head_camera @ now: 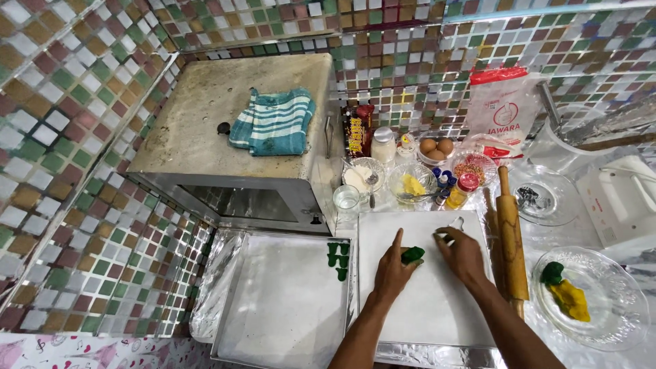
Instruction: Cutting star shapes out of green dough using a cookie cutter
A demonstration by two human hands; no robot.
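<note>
A small lump of green dough (413, 255) lies on a white board (424, 307) in front of me. My left hand (392, 268) rests on the board at the dough's left side, index finger stretched out, other fingers against the lump. My right hand (462, 251) touches the board just right of the dough, fingers curled near it. A metal cookie cutter (456, 223) lies just beyond my right hand. Several green cut shapes (337, 258) sit at the right edge of a lined baking tray (273, 307) on the left.
A wooden rolling pin (510, 239) lies right of the board. A glass plate (601, 301) holds green and yellow dough. Behind are small bowls, a glass, eggs (436, 146), a flour bag (502, 102) and a steel oven (225, 137) with a striped cloth on top.
</note>
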